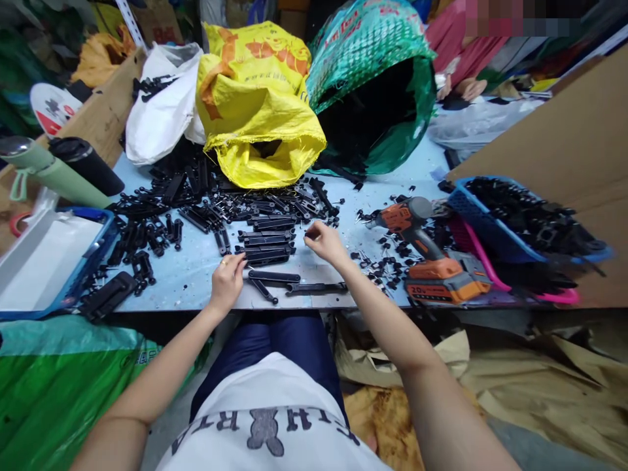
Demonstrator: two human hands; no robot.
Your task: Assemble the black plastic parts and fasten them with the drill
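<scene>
My left hand (pixel 228 282) is closed, its fingertips at the left end of a row of black plastic arms (pixel 267 254) lying side by side. Whether it grips one of them is hidden. Just off the right end of that row, my right hand (pixel 326 243) is pinched; anything small between its fingers cannot be made out. Nearer the table edge lie a folding black arm (pixel 275 277) with a ball-like tip and a longer black bar (pixel 316 288). A heap of similar black parts (pixel 196 193) spreads behind my hands.
An orange cordless drill (pixel 417 239) stands at right among small black-headed screws (pixel 387 261). Blue baskets (pixel 530 252) (pixel 93 261) flank the table. Behind are a yellow sack (pixel 260 98), green sack (pixel 377 131) and white bag (pixel 161 118). Bottles (pixel 63 173) lean left; a co-worker's hand (pixel 471 88) shows beyond.
</scene>
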